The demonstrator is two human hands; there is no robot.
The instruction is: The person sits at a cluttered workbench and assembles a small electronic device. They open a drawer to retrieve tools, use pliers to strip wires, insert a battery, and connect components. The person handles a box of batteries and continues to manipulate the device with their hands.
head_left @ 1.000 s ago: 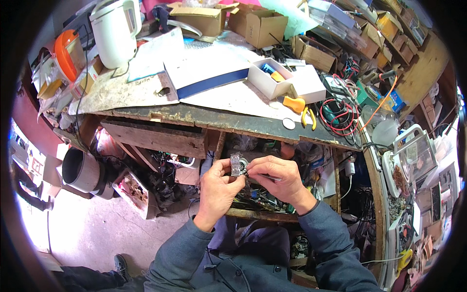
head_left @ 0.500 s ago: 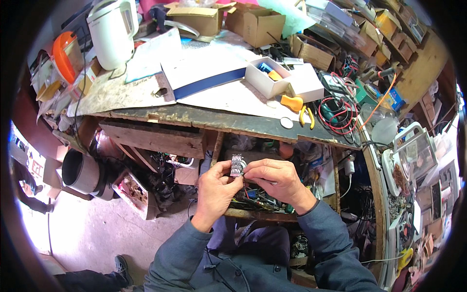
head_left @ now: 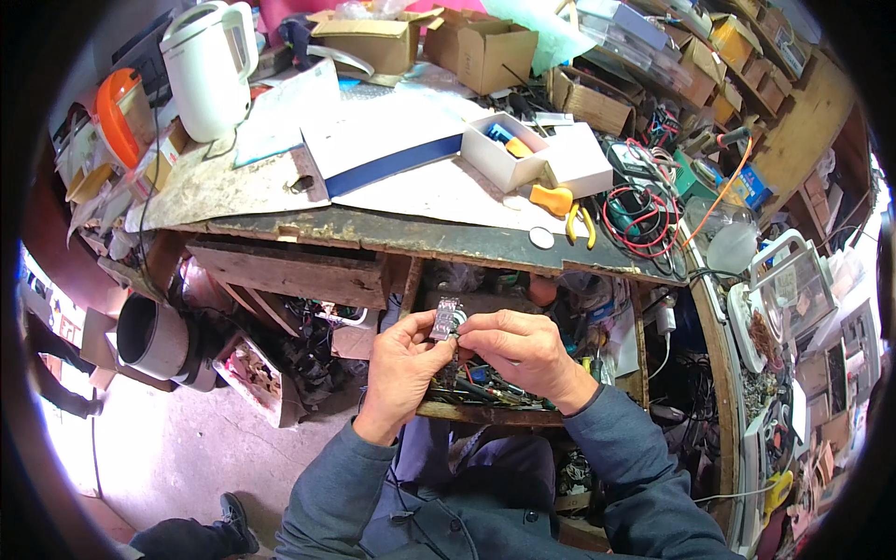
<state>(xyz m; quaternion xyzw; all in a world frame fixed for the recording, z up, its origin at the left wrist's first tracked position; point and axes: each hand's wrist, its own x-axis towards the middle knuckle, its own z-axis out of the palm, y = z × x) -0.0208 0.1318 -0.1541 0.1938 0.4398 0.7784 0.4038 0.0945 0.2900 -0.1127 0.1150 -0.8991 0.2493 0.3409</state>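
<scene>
Little has changed: in front of the counter, the left hand still pinches the shiny metal band. The right hand pinches at its edge; on what, I can't tell. Fiddly work seems to go on.

Dk blue-grey jacket w/ long sleeves, dk round btns at front, thin blk cord; dk purplish trousers. L hand, R hand both bare.

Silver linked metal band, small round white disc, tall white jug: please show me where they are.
Silver linked metal band (head_left: 445, 320), head view: its links.
Small round white disc (head_left: 540, 238), head view: its face.
Tall white jug (head_left: 207, 89), head view: its side.
</scene>
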